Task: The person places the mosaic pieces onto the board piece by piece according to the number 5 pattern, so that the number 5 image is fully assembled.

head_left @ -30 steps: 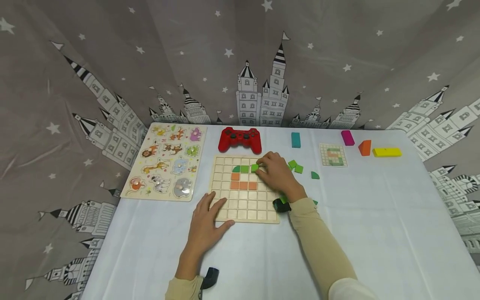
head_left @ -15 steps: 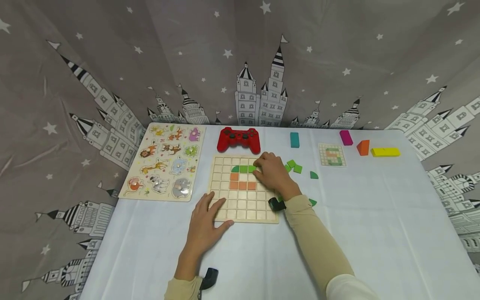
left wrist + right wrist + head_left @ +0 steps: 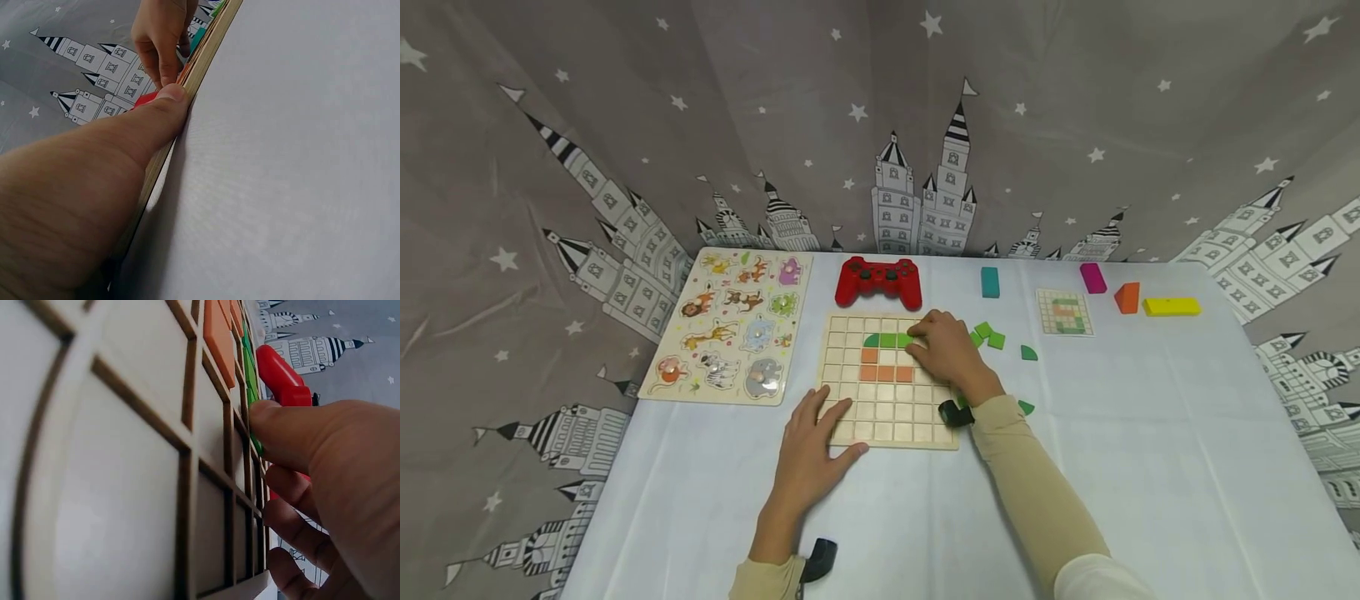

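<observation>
A wooden grid board [image 3: 883,411] lies flat at the middle of the table. On it, a dark green rounded tile [image 3: 872,341] and green square tiles [image 3: 888,340] form a row, with several orange tiles [image 3: 886,373] below. My right hand [image 3: 953,357] has thumb and fingertips at the row's right-end green square tile [image 3: 905,340]; its thumb touches a green tile [image 3: 252,394] in the right wrist view. With fingers spread, my left hand [image 3: 808,454] rests on the board's front left corner. Its thumb lies along the wooden edge in the left wrist view.
Loose green tiles [image 3: 996,341] lie right of the board, some partly hidden by the right arm. A pattern card [image 3: 1065,312], teal block [image 3: 990,282], magenta, orange and yellow blocks [image 3: 1172,307] stand beyond. A red game controller [image 3: 878,283] is behind; an animal puzzle [image 3: 722,325] lies left.
The right hand has brought the green square tile slightly left and down into line with the row. Since half a second ago it has hardly moved. The left hand has stayed put.
</observation>
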The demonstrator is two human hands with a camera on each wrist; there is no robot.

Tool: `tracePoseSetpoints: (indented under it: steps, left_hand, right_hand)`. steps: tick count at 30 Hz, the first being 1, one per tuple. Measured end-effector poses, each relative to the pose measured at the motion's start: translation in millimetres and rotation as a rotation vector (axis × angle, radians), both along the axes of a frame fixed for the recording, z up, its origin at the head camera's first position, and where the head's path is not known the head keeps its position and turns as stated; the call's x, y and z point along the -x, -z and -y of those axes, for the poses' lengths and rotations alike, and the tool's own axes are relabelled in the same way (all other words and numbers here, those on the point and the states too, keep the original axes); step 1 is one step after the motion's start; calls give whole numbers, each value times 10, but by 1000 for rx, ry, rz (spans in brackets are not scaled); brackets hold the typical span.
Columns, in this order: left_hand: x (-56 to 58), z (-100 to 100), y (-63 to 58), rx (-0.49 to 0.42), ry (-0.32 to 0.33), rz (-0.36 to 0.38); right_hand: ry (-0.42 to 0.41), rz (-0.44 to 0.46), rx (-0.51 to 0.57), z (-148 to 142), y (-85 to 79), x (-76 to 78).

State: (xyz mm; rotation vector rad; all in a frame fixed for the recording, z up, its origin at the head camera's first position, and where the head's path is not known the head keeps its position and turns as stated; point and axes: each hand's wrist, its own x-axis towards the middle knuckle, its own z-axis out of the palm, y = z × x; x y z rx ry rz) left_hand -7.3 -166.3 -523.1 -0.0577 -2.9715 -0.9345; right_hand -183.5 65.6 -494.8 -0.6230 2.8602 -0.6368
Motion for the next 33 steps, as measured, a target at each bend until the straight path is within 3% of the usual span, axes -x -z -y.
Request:
tracePoseSetpoints:
  steps: [6, 11, 14, 19, 26, 33]
  left_hand:
    - [4, -10, 29, 2, 1, -8]
    - [-3, -21, 44, 0, 3, -10]
    - [-1, -16, 41, -2, -2, -19]
    - [-4, 9, 22, 7, -1, -20]
    - [11, 10, 31, 10, 2, -19]
    - [0, -7, 12, 0, -3, 3]
  right_hand:
    - [16, -3, 65, -89, 39, -28]
    - [82, -9, 188, -368, 74, -74]
    - [178, -17, 226, -664, 86, -129]
    - [347, -13, 201, -1129, 123, -189]
    - [346, 16, 193, -1332, 191, -212]
    - [370, -63, 232, -1350, 346, -235]
